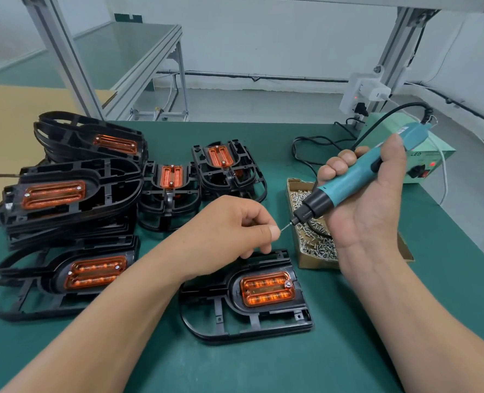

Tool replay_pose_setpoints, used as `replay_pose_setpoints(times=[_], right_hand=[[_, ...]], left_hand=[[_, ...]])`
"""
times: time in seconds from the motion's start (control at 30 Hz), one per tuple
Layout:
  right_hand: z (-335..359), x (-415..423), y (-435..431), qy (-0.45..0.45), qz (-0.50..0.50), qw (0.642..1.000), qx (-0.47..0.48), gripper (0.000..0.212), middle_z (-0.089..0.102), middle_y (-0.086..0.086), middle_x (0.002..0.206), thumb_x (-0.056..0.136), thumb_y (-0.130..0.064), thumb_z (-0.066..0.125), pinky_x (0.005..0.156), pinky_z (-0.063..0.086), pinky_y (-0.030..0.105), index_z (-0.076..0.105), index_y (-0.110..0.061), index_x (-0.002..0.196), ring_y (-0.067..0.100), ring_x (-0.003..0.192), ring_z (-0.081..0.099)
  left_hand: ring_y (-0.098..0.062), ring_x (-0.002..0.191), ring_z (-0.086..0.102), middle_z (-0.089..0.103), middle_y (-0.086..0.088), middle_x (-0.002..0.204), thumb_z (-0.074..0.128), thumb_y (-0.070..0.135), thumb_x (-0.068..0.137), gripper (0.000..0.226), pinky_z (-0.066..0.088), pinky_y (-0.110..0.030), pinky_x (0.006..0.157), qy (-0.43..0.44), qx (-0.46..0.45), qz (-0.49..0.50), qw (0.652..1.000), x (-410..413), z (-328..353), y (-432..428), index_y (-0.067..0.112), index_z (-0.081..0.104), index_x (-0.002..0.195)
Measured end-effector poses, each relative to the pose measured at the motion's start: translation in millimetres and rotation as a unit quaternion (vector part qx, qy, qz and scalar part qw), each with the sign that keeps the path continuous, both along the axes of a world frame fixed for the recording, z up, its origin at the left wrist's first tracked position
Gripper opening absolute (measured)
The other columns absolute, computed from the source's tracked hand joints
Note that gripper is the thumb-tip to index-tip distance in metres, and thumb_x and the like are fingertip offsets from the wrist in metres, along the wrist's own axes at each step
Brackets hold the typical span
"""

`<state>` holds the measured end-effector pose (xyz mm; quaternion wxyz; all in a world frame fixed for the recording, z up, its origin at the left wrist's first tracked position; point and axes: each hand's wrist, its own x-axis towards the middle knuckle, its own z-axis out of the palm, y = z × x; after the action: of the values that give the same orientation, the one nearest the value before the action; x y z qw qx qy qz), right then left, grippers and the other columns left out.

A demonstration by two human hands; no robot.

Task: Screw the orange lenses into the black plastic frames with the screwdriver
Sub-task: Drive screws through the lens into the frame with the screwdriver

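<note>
A black plastic frame lies on the green mat in front of me, with an orange lens seated in it and one screw showing at the lens's right end. My right hand grips a teal electric screwdriver, tilted with its bit pointing down and left. My left hand hovers above the frame's upper edge, its thumb and forefinger pinched at the bit's tip. Whether a screw sits between those fingers is hidden.
A cardboard box of small silver screws sits right of the frame, under the screwdriver. Stacks of black frames with orange lenses fill the left and middle of the mat. A green power unit with cables stands at the back right.
</note>
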<state>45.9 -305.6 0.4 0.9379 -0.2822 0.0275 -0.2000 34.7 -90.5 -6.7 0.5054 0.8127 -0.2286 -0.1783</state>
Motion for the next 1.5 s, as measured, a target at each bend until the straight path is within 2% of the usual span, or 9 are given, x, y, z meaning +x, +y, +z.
replay_pose_setpoints(times=[0.13,0.37,0.6,0.83,0.97,1.13,1.27,1.37,1.5], right_hand=[[-2,-1,2,-0.001,0.004,1.0,-0.005,0.036,0.05,0.003,0.079,0.102,-0.048,0.066,0.064,0.048,0.031,0.051,-0.015,0.098,0.018,0.066,0.049],[-3,0,2,0.001,-0.011,1.0,-0.003,0.035,0.049,0.003,0.08,0.103,-0.047,0.065,0.065,0.047,0.031,0.051,-0.015,0.097,0.017,0.067,0.048],[-4,2,0,0.007,-0.026,1.0,-0.004,0.035,0.05,0.003,0.079,0.102,-0.046,0.067,0.065,0.047,0.032,0.051,-0.015,0.096,0.018,0.067,0.049],[-4,2,0,0.011,-0.03,0.999,-0.009,0.035,0.05,0.004,0.08,0.102,-0.046,0.068,0.065,0.048,0.032,0.051,-0.015,0.096,0.018,0.067,0.049],[-4,1,1,0.013,-0.028,1.0,-0.003,0.035,0.05,0.004,0.079,0.102,-0.045,0.068,0.065,0.048,0.032,0.051,-0.015,0.095,0.018,0.067,0.049],[-3,-1,2,0.011,-0.022,1.0,-0.002,0.036,0.05,0.004,0.08,0.102,-0.046,0.066,0.065,0.048,0.032,0.05,-0.014,0.097,0.018,0.067,0.048],[-2,-1,1,0.011,-0.019,1.0,0.004,0.036,0.049,0.004,0.08,0.102,-0.045,0.067,0.064,0.048,0.032,0.051,-0.014,0.096,0.019,0.067,0.048],[-1,-2,1,0.009,-0.019,1.0,0.007,0.035,0.049,0.003,0.08,0.102,-0.045,0.066,0.064,0.048,0.032,0.051,-0.014,0.096,0.019,0.067,0.048],[-3,-2,3,0.011,-0.019,1.0,0.001,0.036,0.049,0.004,0.081,0.102,-0.046,0.066,0.065,0.048,0.032,0.05,-0.014,0.098,0.019,0.068,0.048]], left_hand=[[-0.003,0.056,0.058,0.076,0.006,0.076,0.071,0.032,0.099,0.016,0.042,-0.01,0.051,-0.001,0.012,0.0,1.0,-1,-1,-1,0.026,0.075,0.084],[-0.001,0.058,0.062,0.078,0.009,0.079,0.07,0.033,0.099,0.015,0.045,-0.01,0.055,-0.036,0.024,0.018,0.999,-3,-3,-4,0.029,0.074,0.086],[0.001,0.068,0.066,0.071,0.021,0.08,0.071,0.037,0.099,0.014,0.053,-0.016,0.063,-0.141,0.067,0.052,0.986,-8,-6,-10,0.033,0.072,0.085],[0.003,0.07,0.065,0.07,0.025,0.08,0.072,0.035,0.098,0.013,0.046,-0.01,0.063,-0.159,0.07,0.053,0.983,-8,-6,-10,0.033,0.074,0.085],[0.002,0.067,0.065,0.071,0.021,0.078,0.07,0.036,0.098,0.014,0.048,-0.012,0.062,-0.146,0.052,0.048,0.987,-8,-5,-9,0.033,0.074,0.086],[-0.001,0.051,0.058,0.071,0.013,0.066,0.062,0.038,0.103,0.025,0.047,-0.016,0.052,-0.068,0.009,0.051,0.996,-4,1,-2,0.032,0.074,0.082],[-0.009,0.059,0.061,0.076,0.002,0.077,0.06,0.042,0.103,0.029,0.049,-0.024,0.053,-0.01,0.033,0.013,0.999,0,1,-1,0.028,0.077,0.085],[-0.008,0.057,0.057,0.075,0.001,0.075,0.061,0.046,0.102,0.03,0.044,-0.018,0.051,-0.015,0.053,-0.008,0.998,1,0,0,0.027,0.077,0.085],[-0.003,0.057,0.058,0.077,0.008,0.077,0.067,0.034,0.1,0.02,0.043,-0.013,0.052,-0.029,0.04,-0.014,0.999,0,-1,0,0.027,0.074,0.082]])
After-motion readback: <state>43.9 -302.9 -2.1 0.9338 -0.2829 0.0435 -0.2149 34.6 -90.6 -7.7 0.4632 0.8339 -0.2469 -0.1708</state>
